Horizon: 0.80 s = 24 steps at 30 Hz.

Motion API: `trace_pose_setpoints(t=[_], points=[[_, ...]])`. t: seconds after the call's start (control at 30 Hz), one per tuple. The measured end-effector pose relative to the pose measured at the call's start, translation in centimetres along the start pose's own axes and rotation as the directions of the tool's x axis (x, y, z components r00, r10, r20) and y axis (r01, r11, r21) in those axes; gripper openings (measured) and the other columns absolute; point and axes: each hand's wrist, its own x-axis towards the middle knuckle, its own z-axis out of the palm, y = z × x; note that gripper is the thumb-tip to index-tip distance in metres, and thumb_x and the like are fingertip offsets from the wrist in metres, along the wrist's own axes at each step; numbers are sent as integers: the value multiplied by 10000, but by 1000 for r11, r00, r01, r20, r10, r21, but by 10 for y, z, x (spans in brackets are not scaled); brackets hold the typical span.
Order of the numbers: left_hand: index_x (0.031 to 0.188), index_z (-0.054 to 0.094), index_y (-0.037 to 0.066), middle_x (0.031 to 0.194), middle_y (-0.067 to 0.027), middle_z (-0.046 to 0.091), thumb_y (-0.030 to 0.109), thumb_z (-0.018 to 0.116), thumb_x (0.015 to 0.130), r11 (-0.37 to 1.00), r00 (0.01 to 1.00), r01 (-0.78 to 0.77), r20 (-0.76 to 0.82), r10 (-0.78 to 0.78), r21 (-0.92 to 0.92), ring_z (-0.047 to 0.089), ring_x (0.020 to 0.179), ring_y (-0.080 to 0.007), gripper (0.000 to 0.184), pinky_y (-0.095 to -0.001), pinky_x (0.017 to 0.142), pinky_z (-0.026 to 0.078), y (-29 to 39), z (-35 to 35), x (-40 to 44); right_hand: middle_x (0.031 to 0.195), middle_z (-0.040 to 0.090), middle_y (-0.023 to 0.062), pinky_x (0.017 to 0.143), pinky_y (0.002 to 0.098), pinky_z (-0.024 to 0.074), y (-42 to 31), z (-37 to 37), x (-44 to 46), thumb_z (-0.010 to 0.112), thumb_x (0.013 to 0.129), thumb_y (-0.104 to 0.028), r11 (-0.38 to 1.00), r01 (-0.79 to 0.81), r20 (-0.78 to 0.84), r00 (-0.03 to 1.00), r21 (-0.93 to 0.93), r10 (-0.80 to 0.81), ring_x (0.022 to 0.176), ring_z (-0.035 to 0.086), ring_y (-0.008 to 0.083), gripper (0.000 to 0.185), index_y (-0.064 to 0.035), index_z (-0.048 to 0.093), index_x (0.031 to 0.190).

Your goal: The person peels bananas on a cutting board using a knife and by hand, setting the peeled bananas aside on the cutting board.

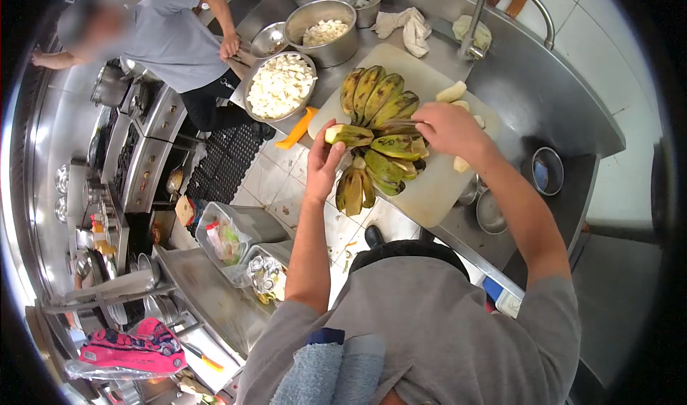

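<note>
A large bunch of green-yellow plantains [383, 94] with dark blotches lies on the white cutting board [429, 203]. My left hand [323, 163] grips one plantain [351, 134] at the bunch's left side; its pale cut end faces left. My right hand [452, 129] is closed on a knife [395, 124], whose thin blade points left across the middle of the bunch. The handle is hidden in my fingers. Several peeled plantains [451, 91] lie on the board beyond and beside my right hand. More plantains [352, 190] hang toward the board's near left edge.
A bowl of pale chopped pieces [280, 84] and a deep pot [322, 36] stand at the back left, near an orange handle [297, 128]. The faucet [472, 47] rises over the sink at right. A co-worker [164, 40] stands at left. Bins [243, 226] sit below.
</note>
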Motion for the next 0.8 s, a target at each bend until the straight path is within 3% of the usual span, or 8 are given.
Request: trace_pose_setpoints(t=[0.07,0.17,0.37,0.47,0.57,0.6,0.63,0.8], points=[[1461,368,2,1322,-95,541,151,602,980,1000,1000,-10,-13,11,23,518,1198,-177,555,-305,1029,404,8,9,-4,886,655,166,760,455,506,-8,-13,5,704,827,-246,989,-43,-61,997,143,52,895,640,360,234,-34,676,920],[1450,387,-3,1347,-111,537,119,580,977,999,999,-7,-32,9,49,513,1228,-191,525,-323,1063,385,16,19,-11,839,690,149,727,361,523,-14,4,25,725,847,-239,918,-135,13,990,374,141,750,682,254,283,-8,687,1005],[1473,349,8,1389,-106,501,100,560,982,997,996,77,-34,-77,-22,478,1259,-188,542,-323,1083,350,17,24,-19,750,700,137,629,342,517,-51,36,58,697,881,-282,908,-140,154,984,394,85,591,681,202,301,5,682,970],[1497,350,95,1159,-42,603,101,584,967,995,996,34,-90,-25,98,579,882,-112,579,-266,769,503,7,25,-22,647,678,121,641,361,519,-45,36,74,679,863,-411,918,-123,266,964,377,20,599,683,228,414,2,691,871],[1481,371,73,1201,-78,603,104,622,936,921,958,-191,-141,251,339,589,968,-138,601,-300,825,518,-19,23,-18,671,690,152,644,384,522,-43,34,90,693,808,-512,939,-74,331,942,335,-44,600,683,267,524,12,698,825],[1450,401,54,1251,-104,584,86,648,916,1000,986,1,-166,-1,-3,580,1091,-175,589,-320,894,521,0,34,-22,671,690,116,584,345,510,-49,27,89,718,794,-488,924,-84,336,941,374,-50,583,662,217,499,3,708,883],[1428,414,47,1273,-116,562,108,688,898,999,976,-9,-218,15,31,566,1156,-209,600,-349,941,525,-7,40,-21,696,679,59,513,300,474,-53,23,87,754,785,-448,869,-249,436,899,428,43,575,611,151,454,-25,716,946],[1356,507,29,1189,-145,597,168,763,848,915,904,78,-416,103,395,608,1115,-245,585,-368,909,561,17,62,-17,775,661,40,463,265,430,-47,25,90,777,781,-418,799,-367,535,842,476,67,633,582,113,455,-60,708,1054]])
